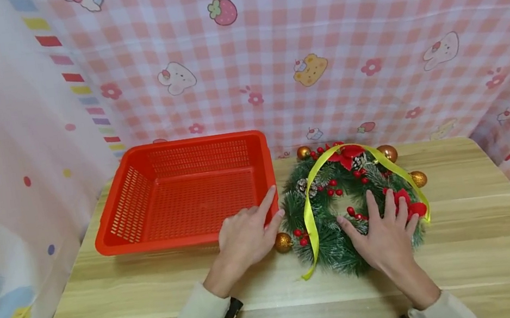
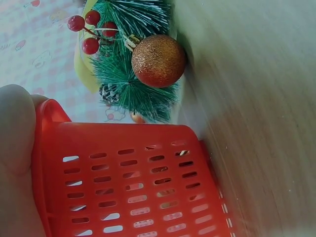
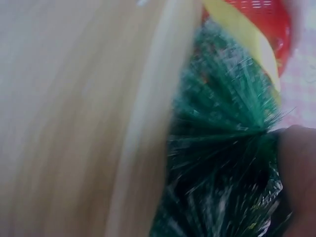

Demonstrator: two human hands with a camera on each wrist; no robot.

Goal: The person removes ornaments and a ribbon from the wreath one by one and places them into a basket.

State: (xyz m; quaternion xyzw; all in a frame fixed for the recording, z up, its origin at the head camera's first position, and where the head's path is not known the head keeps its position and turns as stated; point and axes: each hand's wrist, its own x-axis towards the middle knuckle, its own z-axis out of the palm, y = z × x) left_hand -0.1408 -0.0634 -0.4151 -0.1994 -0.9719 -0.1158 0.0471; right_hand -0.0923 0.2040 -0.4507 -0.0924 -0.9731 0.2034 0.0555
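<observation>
My left hand (image 1: 246,239) is at the front right corner of a red plastic basket (image 1: 120,249), touching its rim. The index finger and thumb stretch out along the right side; the other fingers are partly hidden. In the left wrist view, part of this hand (image 2: 16,158) lies against the basket's rim (image 2: 43,163). A green Christmas wreath (image 1: 337,248) lies right of the basket, with red berries, pinecones, red flowers and gold balls. Across it runs a loose yellow ribbon (image 1: 310,222). My right hand (image 1: 388,241) rests spread on the wreath's front right part. The right wrist view is blurred.
Both the basket and the wreath are on a wooden table (image 1: 278,315). A pink checked cloth (image 1: 262,42) hangs behind it, and a white patterned cloth (image 1: 9,135) hangs at the left. One glittery gold ball (image 1: 283,242) sits between basket and wreath.
</observation>
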